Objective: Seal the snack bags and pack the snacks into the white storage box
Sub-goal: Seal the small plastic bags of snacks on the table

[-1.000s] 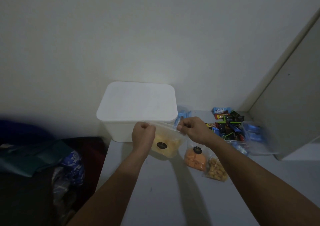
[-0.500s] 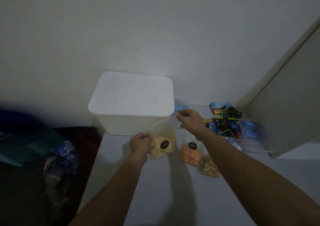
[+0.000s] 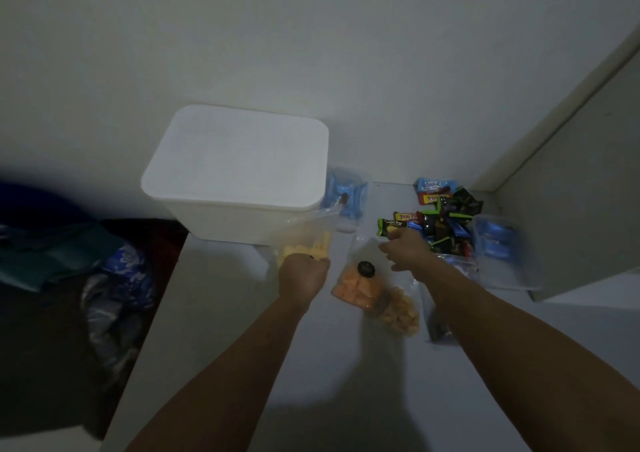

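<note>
Sealing step: left hand (image 3: 303,276) grips the yellow snack bag (image 3: 304,243), apparently sealed; right hand (image 3: 407,249), fingers relaxed, nears the orange bag (image 3: 356,287); white storage box (image 3: 239,171) needs unlidding.

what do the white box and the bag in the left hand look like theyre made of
White storage box: looks like matte opaque plastic, with rounded moulded corners and a lipped lid. Yellow snack bag, gripped by the left hand: thin clear glossy plastic film, probably; the snacks show through and its top strip glints.
</note>
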